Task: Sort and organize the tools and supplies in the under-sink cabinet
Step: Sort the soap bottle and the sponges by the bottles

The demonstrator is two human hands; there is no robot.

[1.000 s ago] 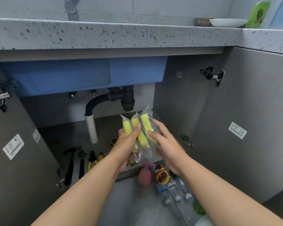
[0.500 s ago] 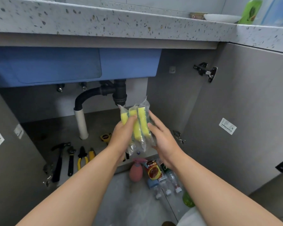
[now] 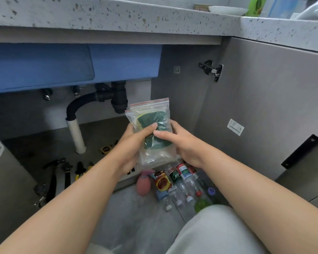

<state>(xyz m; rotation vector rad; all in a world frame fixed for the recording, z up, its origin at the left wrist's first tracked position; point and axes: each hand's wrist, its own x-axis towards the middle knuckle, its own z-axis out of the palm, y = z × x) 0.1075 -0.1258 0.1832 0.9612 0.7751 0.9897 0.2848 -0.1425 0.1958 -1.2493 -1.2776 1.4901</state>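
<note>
The clear zip-top plastic bags with red seal strips, holding dark green-and-yellow scouring sponges, are held upright in front of the open cabinet, above its front edge and below the black drain trap. The left hand grips the bags from the left with its thumb across the front, and the right hand clasps them from the right, thumb on the green pad. As a judgement, the sorting is partly done: a black hammer, a black wrench and yellow-handled pliers lie in a row near the left front edge of the grey cabinet floor, while the sponges have no place yet. A cluster of clear plastic bottles and a pink spray bottle lies on the room floor just outside (presumably awaiting sorting). The white drain pipe stands mid-cabinet and could crowd any placement at the back.
</note>
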